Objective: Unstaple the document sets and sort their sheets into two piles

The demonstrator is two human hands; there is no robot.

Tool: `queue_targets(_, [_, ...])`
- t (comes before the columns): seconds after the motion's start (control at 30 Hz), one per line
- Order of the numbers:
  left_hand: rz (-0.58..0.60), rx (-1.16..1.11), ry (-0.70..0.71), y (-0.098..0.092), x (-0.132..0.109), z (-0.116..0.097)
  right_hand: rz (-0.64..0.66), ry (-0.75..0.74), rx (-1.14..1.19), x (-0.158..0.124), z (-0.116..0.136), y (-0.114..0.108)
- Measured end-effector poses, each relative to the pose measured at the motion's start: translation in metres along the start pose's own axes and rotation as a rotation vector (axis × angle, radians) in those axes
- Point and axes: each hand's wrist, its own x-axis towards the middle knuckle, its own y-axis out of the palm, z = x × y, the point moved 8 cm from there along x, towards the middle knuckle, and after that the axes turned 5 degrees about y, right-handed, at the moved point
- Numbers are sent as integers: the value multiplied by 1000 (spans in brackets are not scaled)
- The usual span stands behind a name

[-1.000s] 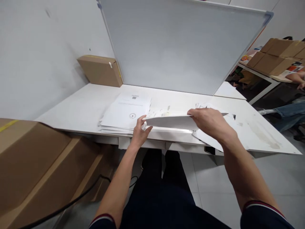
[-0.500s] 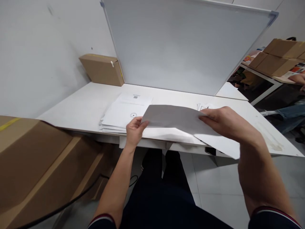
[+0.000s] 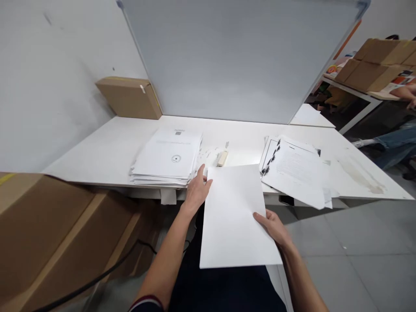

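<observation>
A blank white sheet of paper (image 3: 235, 225) slants over my lap at the table's front edge. My right hand (image 3: 274, 225) grips its right edge, thumb on top and fingers underneath. At its upper left corner, my left hand (image 3: 196, 190) pinches the edge with the thumb, its index finger stretched upward. Left of that hand lies a stack of papers (image 3: 165, 151), the top one bearing a round stamp and a small square code. Another pile of printed papers (image 3: 294, 169), with black marks along one side, lies fanned out on the right. More white paper (image 3: 276, 277) shows below the held sheet.
A small beige block (image 3: 222, 158) sits on the white table (image 3: 240, 130) between the piles. A whiteboard (image 3: 221, 60) stands behind, beside a flat cardboard box (image 3: 130, 99). Large cartons (image 3: 48, 225) and a black cable (image 3: 107, 273) are at lower left. Another person's arm (image 3: 404, 91) shows at far right.
The sheet has come down from over the table toward my lap and now shows its broad face. My right hand has moved down and left, uncovering the right pile and the beige block.
</observation>
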Motion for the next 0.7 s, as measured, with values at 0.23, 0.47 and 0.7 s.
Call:
queue_targets(0.23, [47,120,36,12,15,-6,-87,8,105,-9,-5,-7])
queue_targets(0.47, [45,113,48,17,26,-7,-162,27,118,-13,0,-15])
queue_targets(0.7, [50,165,146,23,35,-17,-184,40,109,-14,0,-14])
